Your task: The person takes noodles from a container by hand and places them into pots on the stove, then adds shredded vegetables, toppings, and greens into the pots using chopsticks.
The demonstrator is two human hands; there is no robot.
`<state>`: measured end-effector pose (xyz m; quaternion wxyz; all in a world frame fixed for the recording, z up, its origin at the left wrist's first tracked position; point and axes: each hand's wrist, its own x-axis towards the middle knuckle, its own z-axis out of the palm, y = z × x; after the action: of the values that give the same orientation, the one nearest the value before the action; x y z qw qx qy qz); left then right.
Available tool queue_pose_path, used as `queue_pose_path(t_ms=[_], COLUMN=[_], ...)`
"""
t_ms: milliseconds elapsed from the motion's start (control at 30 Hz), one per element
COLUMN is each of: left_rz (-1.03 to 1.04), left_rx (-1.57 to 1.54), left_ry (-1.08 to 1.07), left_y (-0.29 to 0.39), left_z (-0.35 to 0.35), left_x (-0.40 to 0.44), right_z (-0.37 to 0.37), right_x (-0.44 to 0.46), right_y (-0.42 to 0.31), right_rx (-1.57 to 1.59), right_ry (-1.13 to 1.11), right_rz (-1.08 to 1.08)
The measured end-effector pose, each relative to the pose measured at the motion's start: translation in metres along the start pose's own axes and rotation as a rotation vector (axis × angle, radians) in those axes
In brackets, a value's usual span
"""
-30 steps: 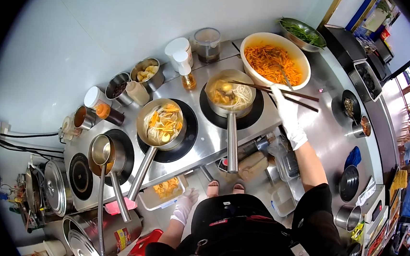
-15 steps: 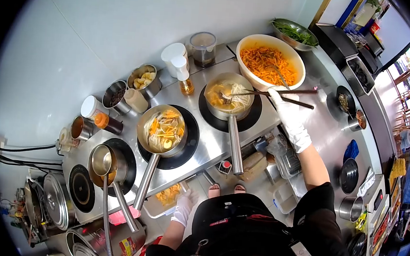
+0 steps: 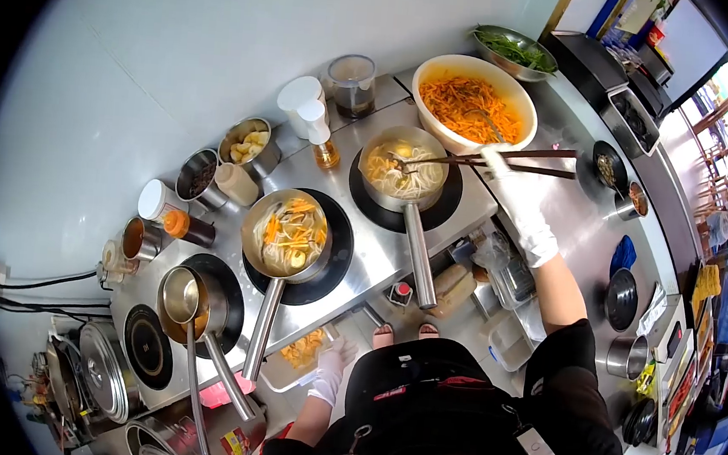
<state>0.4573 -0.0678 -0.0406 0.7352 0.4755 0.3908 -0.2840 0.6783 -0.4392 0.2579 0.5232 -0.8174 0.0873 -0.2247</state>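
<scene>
My right hand (image 3: pixel 510 198), in a white glove, is closed around a pair of long dark chopsticks (image 3: pixel 545 154). Their tips dip into the noodles (image 3: pixel 419 180) in the far saucepan (image 3: pixel 370 195), which sits on a black hob plate with its handle towards me. My left hand (image 3: pixel 334 364), also gloved, hangs low in front of the counter with its fingers apart, beside a clear tub of yellow-orange food (image 3: pixel 301 348). A second saucepan (image 3: pixel 251 253) to the left holds noodles, orange strips and broth. Further left, a ladle (image 3: pixel 180 295) rests over a third pan (image 3: pixel 216 300).
Behind the hobs stand a white bowl of shredded carrot (image 3: pixel 526 99), a metal bowl of greens (image 3: pixel 518 56), a spray bottle (image 3: pixel 319 130), a measuring jug (image 3: pixel 351 85) and several tins and sauce bottles. Pan handles jut over the counter's front edge.
The chopsticks have shifted in the far saucepan, and the noodles there lie differently. My right hand has turned slightly with them. My left hand stays low near the tub.
</scene>
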Motion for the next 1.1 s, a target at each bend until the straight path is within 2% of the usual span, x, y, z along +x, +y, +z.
queue_pose_path(t_ms=[67, 167, 200, 333, 400, 433, 467, 533, 600, 733, 800, 867, 933, 1100], left_rz=[0.061, 0.117, 0.125, 0.140, 0.181, 0.202, 0.203, 0.211, 0.207, 0.302, 0.295, 0.298, 0.289, 0.400], left_rx=[0.145, 0.243, 0.233, 0.207, 0.222, 0.232, 0.230, 0.241, 0.286, 0.280, 0.277, 0.301, 0.293, 0.285], left_ry=[0.013, -0.019, -0.065, -0.155, -0.175, -0.185, -0.190, -0.224, -0.205, -0.168, -0.150, -0.172, -0.186, -0.111], left_y=[0.009, 0.026, 0.032, 0.061, 0.068, 0.070, 0.073, 0.080, 0.084, 0.092, 0.095, 0.098, 0.102, 0.123], left_z=[0.013, 0.034, 0.041, 0.067, 0.072, 0.072, 0.073, 0.080, 0.083, 0.084, 0.084, 0.086, 0.089, 0.122], left_x=[-0.011, -0.024, -0.027, -0.046, -0.043, -0.043, -0.045, -0.045, -0.044, -0.048, -0.048, -0.046, -0.041, -0.054], right_z=[-0.019, -0.039, -0.044, -0.048, -0.035, -0.024, -0.011, 0.014, 0.022, -0.020, -0.042, -0.056, -0.061, -0.098], right_x=[-0.002, -0.008, -0.007, -0.022, -0.032, -0.037, -0.039, -0.043, -0.034, -0.022, -0.022, -0.030, -0.038, -0.005], right_y=[-0.010, 0.018, 0.047, 0.078, 0.053, 0.038, 0.040, 0.024, 0.042, 0.057, 0.088, 0.132, 0.158, 0.164], right_rx=[0.088, 0.414, 0.478, 0.434, 0.469, 0.471, 0.428, 0.291, 0.355, 0.726, 0.908, 0.955, 0.808, 1.009], right_ry=[0.122, 0.209, 0.187, 0.193, 0.211, 0.200, 0.202, 0.020, 0.046, 0.230, 0.204, 0.275, 0.410, 0.297], right_rz=[0.160, 0.145, 0.235, 0.275, 0.229, 0.360, 0.396, 0.167, 0.148, 0.304, 0.345, 0.493, 0.589, 0.507])
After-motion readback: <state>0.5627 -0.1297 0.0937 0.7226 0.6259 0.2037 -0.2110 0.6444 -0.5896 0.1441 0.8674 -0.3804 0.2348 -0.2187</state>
